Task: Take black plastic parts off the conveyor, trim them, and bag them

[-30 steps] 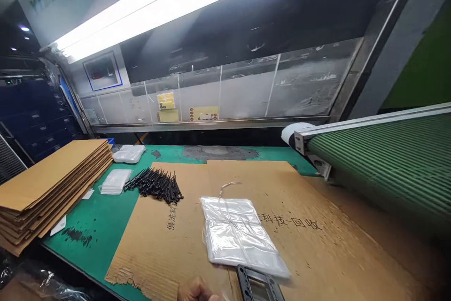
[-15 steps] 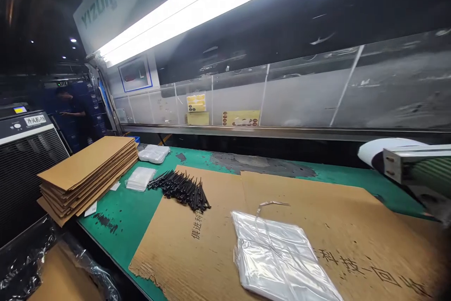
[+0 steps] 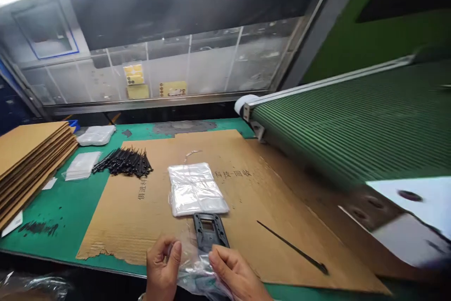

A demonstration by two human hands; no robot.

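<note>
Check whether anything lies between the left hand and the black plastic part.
Yes: the clear plastic bag in the left hand spans the gap to the black plastic part. Whether it covers the part's near end is unclear.

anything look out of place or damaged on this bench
One thin black rod lies alone on the cardboard, to the right of the right hand, apart from the heap of similar black rods. The cardboard's near-left edge is torn and ragged, and dark blotches mark the green tabletop at left.

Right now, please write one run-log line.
left hand: pinching clear bag; right hand: likewise; black part: at bag; black rod: on cardboard
</note>
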